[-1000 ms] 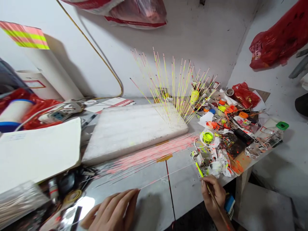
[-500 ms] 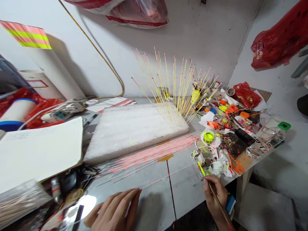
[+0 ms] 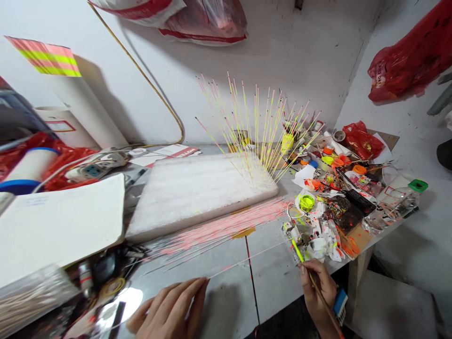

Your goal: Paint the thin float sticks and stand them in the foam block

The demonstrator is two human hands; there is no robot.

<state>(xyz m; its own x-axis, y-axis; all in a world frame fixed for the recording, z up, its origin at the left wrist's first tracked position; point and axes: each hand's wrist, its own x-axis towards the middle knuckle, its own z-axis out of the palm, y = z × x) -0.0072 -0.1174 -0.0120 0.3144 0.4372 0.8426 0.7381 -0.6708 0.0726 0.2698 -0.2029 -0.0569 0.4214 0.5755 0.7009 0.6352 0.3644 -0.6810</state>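
My left hand (image 3: 173,306), at the bottom centre, pinches one end of a thin pale stick (image 3: 243,260) that slants up to the right. In my right hand (image 3: 318,285), at the lower right, is a paintbrush (image 3: 297,250) with yellow paint on its bristles, touching or very near the stick's far end. Behind the hands lies a row of pink-tipped thin sticks (image 3: 219,226) along a white foam block (image 3: 201,188). Many pink and yellow sticks (image 3: 266,127) stand upright in the foam's right end.
Paint-stained papers (image 3: 319,247), an open yellow paint pot (image 3: 306,202) and a clear bottle with a green cap (image 3: 402,202) crowd the right side. At the left are a white board (image 3: 67,221), a power strip (image 3: 93,170) and a bag of sticks (image 3: 31,301).
The view has shifted slightly. Both hands keep nearly the same pose, with the stick and brush still held.
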